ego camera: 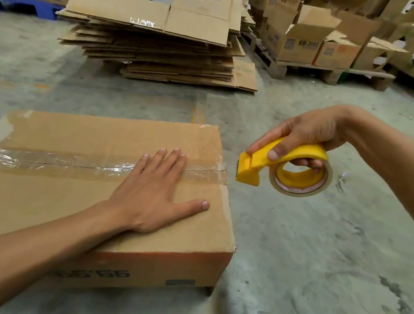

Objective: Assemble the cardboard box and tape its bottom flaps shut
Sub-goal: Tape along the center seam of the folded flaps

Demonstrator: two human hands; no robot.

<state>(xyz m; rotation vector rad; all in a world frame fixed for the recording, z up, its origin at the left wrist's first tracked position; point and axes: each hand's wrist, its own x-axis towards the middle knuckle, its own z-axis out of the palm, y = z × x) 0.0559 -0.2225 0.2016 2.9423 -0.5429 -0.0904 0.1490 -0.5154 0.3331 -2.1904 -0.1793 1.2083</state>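
the cardboard box (61, 203) sat on the concrete floor (318, 271) at about seven o'clock in the view, bottom side up, its printing upside down on the near wall. a strip of clear packing tape (62, 162) ran along the centre seam where the two long flaps met, from the nine o'clock end, where it looked crumpled and wrapped over the edge, to the three o'clock end, where it reached the corner edge.

our left hand (155, 195) lay flat and open on the top panel, fingers spread across the tape, pressing down and gripping nothing. our right hand (301, 142) was closed around the handle of a yellow tape dispenser (267, 164), held in the air just off the box's three o'clock end, clear of the cardboard. we could not tell whether a thread of tape joined the cutter to the box.

we judged the taping step was at its close: the seam looked covered end to end. the next move called for confirming the cut, then smoothing the loose tail down over the end wall so it would not lift, and flattening the wrinkled stretch at nine o'clock. after that the box wanted turning upright.

farther out, at twelve o'clock, a stack of flattened cartons (154, 38) waited on the floor, and at one to two o'clock open boxes stood on wooden pallets (332, 73).
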